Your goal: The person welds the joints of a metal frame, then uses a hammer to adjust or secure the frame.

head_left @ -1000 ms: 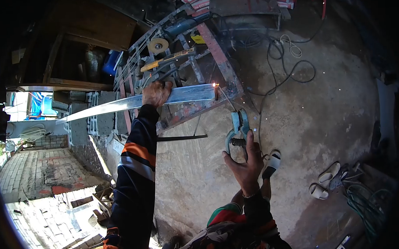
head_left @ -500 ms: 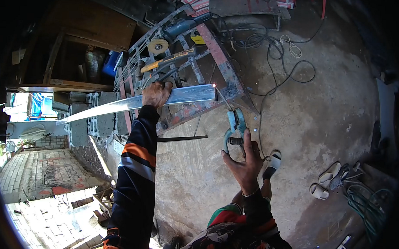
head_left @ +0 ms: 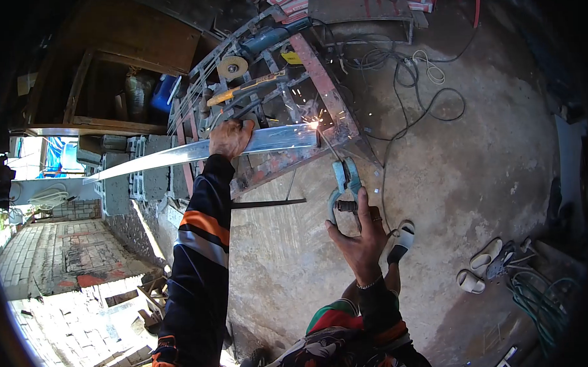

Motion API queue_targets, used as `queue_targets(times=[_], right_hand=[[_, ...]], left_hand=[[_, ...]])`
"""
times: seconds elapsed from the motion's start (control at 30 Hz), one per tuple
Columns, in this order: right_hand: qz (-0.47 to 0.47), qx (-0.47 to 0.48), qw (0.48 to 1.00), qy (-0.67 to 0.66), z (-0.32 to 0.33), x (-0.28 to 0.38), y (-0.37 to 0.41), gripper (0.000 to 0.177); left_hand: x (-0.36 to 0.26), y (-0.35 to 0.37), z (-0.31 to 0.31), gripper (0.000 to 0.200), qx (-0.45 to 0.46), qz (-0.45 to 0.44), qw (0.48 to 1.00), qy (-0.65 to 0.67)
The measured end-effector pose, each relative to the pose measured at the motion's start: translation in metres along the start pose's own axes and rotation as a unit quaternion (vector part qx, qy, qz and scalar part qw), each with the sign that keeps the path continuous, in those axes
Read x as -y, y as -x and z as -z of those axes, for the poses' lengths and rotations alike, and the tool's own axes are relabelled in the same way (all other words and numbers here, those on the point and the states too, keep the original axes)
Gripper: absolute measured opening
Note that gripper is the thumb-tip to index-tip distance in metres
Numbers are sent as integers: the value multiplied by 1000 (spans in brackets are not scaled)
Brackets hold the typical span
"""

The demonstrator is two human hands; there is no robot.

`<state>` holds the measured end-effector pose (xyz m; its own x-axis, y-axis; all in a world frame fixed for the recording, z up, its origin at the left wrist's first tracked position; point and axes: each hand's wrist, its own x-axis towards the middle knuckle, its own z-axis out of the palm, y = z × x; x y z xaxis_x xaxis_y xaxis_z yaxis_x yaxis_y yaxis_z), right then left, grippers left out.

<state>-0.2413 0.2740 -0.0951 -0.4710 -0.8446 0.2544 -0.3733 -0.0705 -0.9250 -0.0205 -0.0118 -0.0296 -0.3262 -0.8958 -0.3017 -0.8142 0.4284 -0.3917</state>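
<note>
My left hand (head_left: 230,140) is closed around a long, shiny metal tube (head_left: 279,138), which lies across a rusty metal frame (head_left: 330,95). In my right hand (head_left: 362,242) is a teal welding electrode holder (head_left: 347,176), its handles gripped between thumb and fingers. A thin welding rod (head_left: 328,145) sticks out of the holder's jaws and reaches the tube's right end. Bright sparks (head_left: 314,124) burst from the rod's tip at the tube's upper corner.
On the frame rest an angle grinder (head_left: 269,40) with a round disc and a yellow-handled tool (head_left: 245,88). Dark cables (head_left: 400,70) coil on the concrete floor. Pairs of slippers (head_left: 484,254) and a green hose (head_left: 538,304) lie at right; concrete blocks (head_left: 154,169) stand at left.
The small glow at the rod's tip has grown into a bright arc with sparks flying up and a little smoke. Both hands stay nearly where they were.
</note>
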Motion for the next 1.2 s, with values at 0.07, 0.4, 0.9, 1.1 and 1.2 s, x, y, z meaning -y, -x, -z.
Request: queue_targets(times=[0.07, 0.4, 0.9, 1.1, 1.2], right_hand=[[5, 3, 1000, 14, 2, 0, 0, 86], [-1, -28, 999, -33, 4, 3, 3, 88], [8, -14, 1000, -10, 1, 0, 3, 88], [12, -11, 1000, -18, -1, -1, 3, 88], [12, -10, 1000, -12, 0, 0, 3, 88]], left_hand=[[0, 1, -3, 27, -26, -19, 999, 0], [3, 2, -6, 20, -44, -29, 998, -35], [1, 4, -1, 24, -34, -6, 999, 3], [1, 4, -2, 25, -37, -6, 999, 1], [1, 3, -2, 24, -36, -4, 999, -1]])
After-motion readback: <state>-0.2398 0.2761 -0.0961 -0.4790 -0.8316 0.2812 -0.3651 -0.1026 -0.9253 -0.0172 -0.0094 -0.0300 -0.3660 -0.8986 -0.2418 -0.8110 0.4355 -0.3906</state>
